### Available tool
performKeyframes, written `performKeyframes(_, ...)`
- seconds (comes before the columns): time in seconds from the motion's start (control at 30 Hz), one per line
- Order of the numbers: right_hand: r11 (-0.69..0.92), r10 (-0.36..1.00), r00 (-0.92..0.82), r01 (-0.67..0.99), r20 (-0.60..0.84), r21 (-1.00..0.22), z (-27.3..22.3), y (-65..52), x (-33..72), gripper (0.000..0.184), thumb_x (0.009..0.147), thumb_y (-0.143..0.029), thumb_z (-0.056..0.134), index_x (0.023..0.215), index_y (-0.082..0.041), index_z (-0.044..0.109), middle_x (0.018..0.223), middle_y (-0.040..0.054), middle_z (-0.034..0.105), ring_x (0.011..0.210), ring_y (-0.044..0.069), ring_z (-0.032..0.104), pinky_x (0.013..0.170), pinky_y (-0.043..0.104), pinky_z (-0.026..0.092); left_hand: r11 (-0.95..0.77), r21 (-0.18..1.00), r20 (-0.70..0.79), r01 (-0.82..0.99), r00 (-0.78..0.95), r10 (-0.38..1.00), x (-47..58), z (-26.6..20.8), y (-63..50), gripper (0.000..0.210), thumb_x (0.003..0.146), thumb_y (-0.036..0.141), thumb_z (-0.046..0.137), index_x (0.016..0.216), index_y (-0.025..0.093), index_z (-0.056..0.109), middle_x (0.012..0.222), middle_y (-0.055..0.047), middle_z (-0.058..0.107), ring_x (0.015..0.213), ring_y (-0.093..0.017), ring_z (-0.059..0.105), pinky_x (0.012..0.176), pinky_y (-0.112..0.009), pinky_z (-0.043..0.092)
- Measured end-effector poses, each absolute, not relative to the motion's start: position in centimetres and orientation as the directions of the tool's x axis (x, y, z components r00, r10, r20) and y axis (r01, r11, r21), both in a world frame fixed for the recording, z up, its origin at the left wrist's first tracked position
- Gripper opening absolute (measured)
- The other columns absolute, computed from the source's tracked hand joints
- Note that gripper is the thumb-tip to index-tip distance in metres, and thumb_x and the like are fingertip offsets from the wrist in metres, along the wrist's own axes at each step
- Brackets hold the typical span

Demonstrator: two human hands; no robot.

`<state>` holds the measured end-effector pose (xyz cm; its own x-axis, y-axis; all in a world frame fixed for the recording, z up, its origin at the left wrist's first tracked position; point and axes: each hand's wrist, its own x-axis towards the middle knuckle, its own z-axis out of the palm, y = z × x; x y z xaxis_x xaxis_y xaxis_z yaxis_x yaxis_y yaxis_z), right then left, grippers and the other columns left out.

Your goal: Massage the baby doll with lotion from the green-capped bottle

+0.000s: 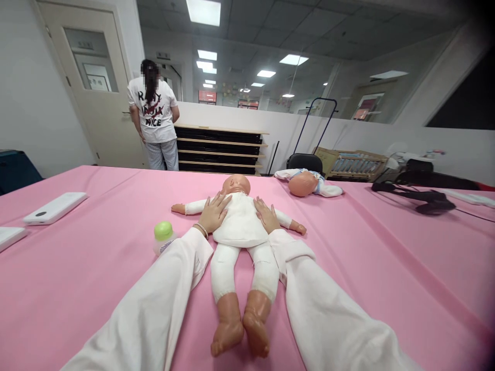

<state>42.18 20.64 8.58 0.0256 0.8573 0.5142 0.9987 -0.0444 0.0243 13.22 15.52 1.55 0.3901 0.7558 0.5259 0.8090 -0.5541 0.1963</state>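
At the centre of the frame a baby doll [240, 226] lies on its back on the pink tablecloth [367, 268], bare feet toward the lower edge. The left hand [215, 212] and right hand [266, 215] rest flat and open on either side of its chest, gripping nothing. A green-capped bottle [163, 236] lies just left. Farther back, a second doll [307, 183]; upper left, a person [154, 121] stands facing away.

Bright overhead light, perhaps edge-warped.

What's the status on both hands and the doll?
Left hand and right hand flat on doll chest, open. Doll on its back. Bottle beside left wrist.
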Motion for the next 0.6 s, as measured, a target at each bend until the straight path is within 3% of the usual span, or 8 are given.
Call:
performKeyframes(0.2,-0.057,0.858,0.038,0.998,0.513,0.021,9.4,21.8,43.0,0.057,0.092,-0.039,0.014,0.125,-0.012,0.052,0.142,0.0119,0.029,0.136,0.023,0.013,0.105,0.043,0.014,-0.44,0.364,0.394,0.821,0.292,0.872,13.0,0.6,16.9,0.049,0.094,0.039,0.018,0.141,0.026,0.023,0.146,-0.003,0.027,0.136,-0.019,0.022,0.11,-0.046,0.019)
performKeyframes(0.37,-0.049,0.864,0.038,0.999,0.503,0.008,9.4,21.6,43.2,0.052,0.092,-0.04,0.023,0.123,-0.013,0.053,0.141,0.0111,0.031,0.134,0.023,0.019,0.106,0.043,0.014,-0.367,0.368,0.352,0.854,0.237,0.905,13.0,0.6,16.8,0.05,0.093,0.043,0.017,0.14,0.025,0.026,0.143,-0.002,0.033,0.135,-0.021,0.024,0.111,-0.051,0.013)
performKeyframes(0.6,-0.015,0.868,0.022,1.0,0.495,-0.019,11.1,21.1,43.9,0.051,0.093,-0.037,0.02,0.126,-0.013,0.051,0.136,0.0106,0.04,0.13,0.023,0.027,0.106,0.042,0.013,-0.245,0.377,0.324,0.893,0.121,0.938,13.0,0.8,16.0,0.053,0.091,0.051,0.016,0.127,0.026,0.045,0.135,-0.003,0.046,0.136,-0.026,0.02,0.108,-0.061,0.001)
